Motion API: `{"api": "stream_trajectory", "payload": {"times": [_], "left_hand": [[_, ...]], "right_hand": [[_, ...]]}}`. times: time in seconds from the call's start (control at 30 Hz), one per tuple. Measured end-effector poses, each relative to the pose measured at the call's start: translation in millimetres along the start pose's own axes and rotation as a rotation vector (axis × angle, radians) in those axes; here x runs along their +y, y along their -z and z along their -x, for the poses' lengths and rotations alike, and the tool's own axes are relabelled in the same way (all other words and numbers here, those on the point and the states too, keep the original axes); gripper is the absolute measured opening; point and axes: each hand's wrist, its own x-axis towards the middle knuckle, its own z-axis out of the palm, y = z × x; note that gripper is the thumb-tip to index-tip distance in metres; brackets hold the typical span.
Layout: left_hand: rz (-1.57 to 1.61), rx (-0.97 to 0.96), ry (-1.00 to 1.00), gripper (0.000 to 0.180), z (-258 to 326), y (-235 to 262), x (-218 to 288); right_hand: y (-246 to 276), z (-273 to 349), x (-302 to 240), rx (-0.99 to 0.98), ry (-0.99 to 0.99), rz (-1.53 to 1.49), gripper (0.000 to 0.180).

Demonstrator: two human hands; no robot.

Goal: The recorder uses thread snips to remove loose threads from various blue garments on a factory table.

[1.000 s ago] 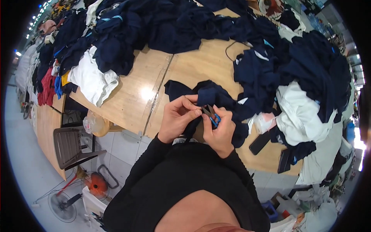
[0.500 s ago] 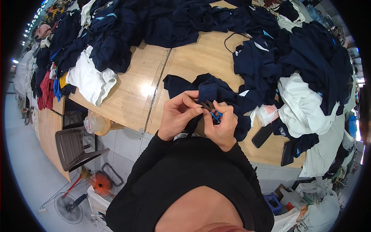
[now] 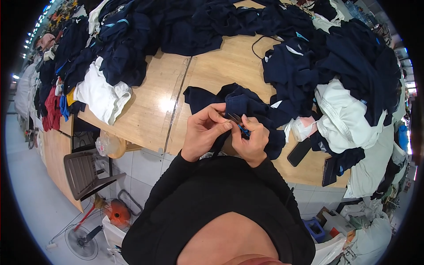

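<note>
A navy blue garment [image 3: 247, 102] lies bunched on the table in front of me. My left hand [image 3: 199, 134] pinches its near edge between thumb and fingertips. My right hand [image 3: 251, 143] is closed around small thread snips [image 3: 243, 130] with a blue handle and dark blades. The blades point up and left, right beside the left fingertips at the garment's edge. Whether a thread lies between them is too small to tell.
Heaps of navy clothes [image 3: 194, 33] cover the far side of the wooden table [image 3: 161, 88]. White garments [image 3: 104, 92] lie left, more right. A black phone [image 3: 299, 153] rests right of my hands. A chair [image 3: 84, 172] and fan [image 3: 81, 242] stand lower left.
The snips' blades look closer together than before, and my right hand has tilted slightly. My left hand keeps its pinch on the garment. The whole view has shifted a little.
</note>
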Motion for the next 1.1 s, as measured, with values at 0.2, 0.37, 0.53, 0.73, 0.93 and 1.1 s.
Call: {"api": "stream_trajectory", "payload": {"times": [0.2,0.37,0.53,0.73,0.93,1.1], "left_hand": [[0.007,0.028,0.012,0.011,1.4,-1.6,-0.1],[0.043,0.037,0.002,0.011,-0.3,-2.5,8.3],[-0.011,-0.006,0.005,0.012,1.9,2.6,7.4],[-0.033,-0.019,-0.005,0.014,3.9,1.1,6.7],[0.01,-0.009,0.029,0.014,5.4,-0.7,4.2],[0.109,0.031,0.024,0.014,0.9,-13.3,14.6]], "right_hand": [[-6.2,4.3,12.7,0.004,0.144,0.032,0.034],[-0.6,4.1,8.8,0.034,0.075,0.034,0.031],[-1.1,5.3,8.8,-0.085,0.062,-0.079,0.029],[-2.6,-8.3,6.1,-0.025,0.151,-0.045,0.031],[-2.6,8.8,17.1,-0.051,0.144,-0.007,0.032],[1.2,21.5,25.4,0.164,-0.035,-0.049,0.037]]}}
